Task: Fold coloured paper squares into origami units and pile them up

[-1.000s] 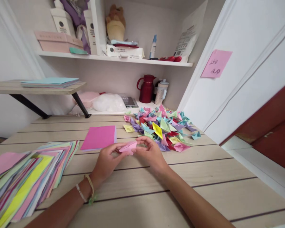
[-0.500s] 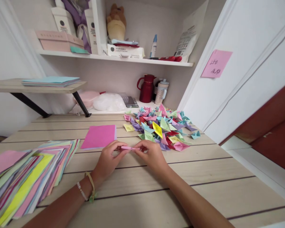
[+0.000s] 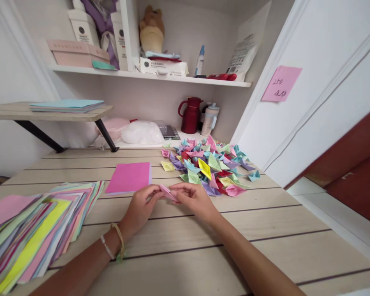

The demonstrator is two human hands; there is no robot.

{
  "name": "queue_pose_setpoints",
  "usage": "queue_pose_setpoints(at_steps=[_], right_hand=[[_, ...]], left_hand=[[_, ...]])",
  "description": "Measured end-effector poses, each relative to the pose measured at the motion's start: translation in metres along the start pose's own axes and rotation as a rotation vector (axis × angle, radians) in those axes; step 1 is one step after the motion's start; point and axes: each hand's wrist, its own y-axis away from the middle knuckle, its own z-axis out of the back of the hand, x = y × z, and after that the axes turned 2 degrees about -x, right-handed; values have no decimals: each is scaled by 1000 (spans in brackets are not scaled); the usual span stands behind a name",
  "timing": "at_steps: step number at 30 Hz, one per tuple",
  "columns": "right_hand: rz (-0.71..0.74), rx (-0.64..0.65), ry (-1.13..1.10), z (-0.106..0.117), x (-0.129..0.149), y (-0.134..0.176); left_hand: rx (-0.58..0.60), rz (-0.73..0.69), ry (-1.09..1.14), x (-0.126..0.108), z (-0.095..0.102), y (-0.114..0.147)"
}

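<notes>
A small piece of folded pink paper (image 3: 168,193) is held between my two hands, just above the wooden table (image 3: 185,246). My left hand (image 3: 142,205) pinches its left end between thumb and fingers. At the other end, my right hand (image 3: 193,200) has its fingers and thumb closed on the paper. The fingertips cover part of the folds. Just beyond my left hand lies a magenta square of paper (image 3: 128,176), with a pale lilac sheet showing under its edge. Past my right hand spreads a heap of folded paper boats (image 3: 214,162) in many colours.
Fanned stacks of coloured paper (image 3: 46,222) cover the table's left side. A small raised shelf (image 3: 6,111) on black legs bears blue sheets (image 3: 66,105). Behind stand a red jug (image 3: 191,115), a tumbler (image 3: 209,119) and a white plastic bag (image 3: 142,132). A pink note (image 3: 282,83) sticks to the right wall.
The pink paper has turned from edge-on and level to tilted, its right end lower, showing more of its face. My right fingers have shifted along it. Both hands keep hold.
</notes>
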Motion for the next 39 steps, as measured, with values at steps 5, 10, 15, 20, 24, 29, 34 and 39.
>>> queue_pose_setpoints(at_steps=[5, 10, 15, 20, 24, 29, 34, 39], right_hand=[[96, -29, 193, 0, -5, 1], [208, -112, 322, 1, -9, 3], [278, -207, 344, -3, -12, 4], [306, -156, 308, -8, -8, 6], [230, -152, 282, -7, -3, 5], [252, -145, 345, -4, -3, 3], [260, -94, 408, -2, -3, 3], [212, -79, 375, -3, -1, 3]], left_hand=[[-21, 21, 129, 2, -2, 0], [-1, 112, 305, -5, -3, 1], [142, 183, 349, -8, -1, 0], [170, 189, 366, -4, -2, -2], [119, 124, 253, -3, -3, 0], [79, -44, 27, -7, -3, 3], [55, -89, 2, -9, -2, 2], [21, -125, -37, -11, 0, 3]])
